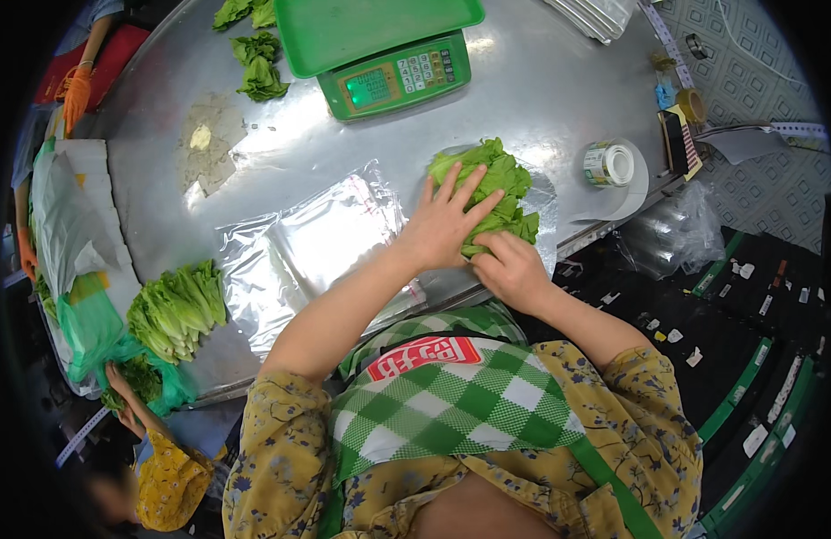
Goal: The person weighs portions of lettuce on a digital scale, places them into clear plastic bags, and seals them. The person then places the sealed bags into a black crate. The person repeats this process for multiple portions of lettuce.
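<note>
A bunch of green leafy lettuce (503,178) lies on the metal table before me, partly on or in a shiny clear plastic bag (544,202). My left hand (445,226) rests on the leaves, palm down with fingers spread. At the near edge of the bunch is my right hand (513,269), its fingers curled against the leaves and bag; what the fingertips pinch is hidden. To the left lies a stack of clear plastic bags (328,236). Beyond the hands stands a green digital scale (395,77) with a green tray.
More lettuce (179,310) lies at the near left, and small bunches (259,67) sit left of the scale. A label roll (609,164) is at right. Co-workers' hands, one in an orange glove (77,94), are at the left beside a green bag (169,377).
</note>
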Motion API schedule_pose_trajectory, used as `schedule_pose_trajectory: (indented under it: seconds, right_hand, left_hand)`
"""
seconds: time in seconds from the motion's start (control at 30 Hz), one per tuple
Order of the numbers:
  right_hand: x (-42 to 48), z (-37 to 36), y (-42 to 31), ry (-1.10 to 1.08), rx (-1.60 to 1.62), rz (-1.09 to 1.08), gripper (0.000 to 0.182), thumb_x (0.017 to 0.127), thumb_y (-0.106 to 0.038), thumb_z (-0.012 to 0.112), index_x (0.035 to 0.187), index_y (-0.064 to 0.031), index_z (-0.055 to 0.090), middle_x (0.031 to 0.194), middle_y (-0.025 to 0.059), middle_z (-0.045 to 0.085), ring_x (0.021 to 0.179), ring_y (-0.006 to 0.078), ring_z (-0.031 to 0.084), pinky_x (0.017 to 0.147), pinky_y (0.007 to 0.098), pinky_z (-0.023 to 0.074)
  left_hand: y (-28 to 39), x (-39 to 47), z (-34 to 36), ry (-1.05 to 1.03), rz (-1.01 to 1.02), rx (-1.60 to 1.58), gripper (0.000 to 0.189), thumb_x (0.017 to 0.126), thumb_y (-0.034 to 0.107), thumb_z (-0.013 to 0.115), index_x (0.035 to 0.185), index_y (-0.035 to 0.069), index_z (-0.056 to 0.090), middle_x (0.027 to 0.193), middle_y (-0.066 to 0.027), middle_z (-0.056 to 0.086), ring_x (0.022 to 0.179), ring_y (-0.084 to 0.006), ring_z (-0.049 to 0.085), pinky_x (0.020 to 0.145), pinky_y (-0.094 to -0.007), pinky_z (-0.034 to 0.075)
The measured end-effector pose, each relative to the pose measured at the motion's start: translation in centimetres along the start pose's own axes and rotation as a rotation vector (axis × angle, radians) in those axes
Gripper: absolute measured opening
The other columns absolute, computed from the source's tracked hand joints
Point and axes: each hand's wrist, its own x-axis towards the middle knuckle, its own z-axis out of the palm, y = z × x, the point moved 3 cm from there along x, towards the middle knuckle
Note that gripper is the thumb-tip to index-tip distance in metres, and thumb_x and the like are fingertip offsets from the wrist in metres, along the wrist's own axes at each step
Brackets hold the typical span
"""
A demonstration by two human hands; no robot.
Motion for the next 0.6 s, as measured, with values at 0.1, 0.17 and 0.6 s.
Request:
schedule_pose_trajectory:
  seconds: [0.1,0.17,0.6]
  right_hand:
    - [1.3,-3.0,-0.3,-0.046,0.039,0.009,0.02,0.069,-0.013,0.072,0.085,-0.0048,0.061,0.103,0.011,0.06,0.086,0.0276,0.059,0.073,0.0378,0.0498]
    - [3.5,-5.0,1.6,0.039,0.074,0.086,0.022,0.072,-0.013,0.071,0.091,-0.0049,0.063,0.106,0.0112,0.061,0.093,0.0291,0.059,0.077,0.0377,0.0498]
    - [6.8,0.4,13.6,-0.341,0.262,0.396,0.033,0.094,-0.029,0.046,0.096,-0.0045,0.068,0.083,0.02,0.066,0.078,0.0391,0.062,0.072,0.0451,0.0492]
  left_hand:
    - [0.3,-0.3,-0.2,0.003,-0.006,-0.008,0.106,0.057,0.03,0.083,0.147,0.022,0.029,0.156,-0.017,0.012,0.141,-0.0457,0.015,0.108,-0.066,0.021]
    - [0.6,-0.3,-0.6,-0.035,-0.012,0.026,0.105,0.057,0.03,0.083,0.147,0.022,0.03,0.155,-0.0174,0.013,0.141,-0.0455,0.016,0.109,-0.0659,0.021]
    - [0.4,-0.6,-0.5,0.072,0.062,-0.117,0.114,0.056,0.039,0.085,0.15,0.021,0.023,0.155,-0.0218,0.011,0.141,-0.0455,0.015,0.109,-0.0658,0.018]
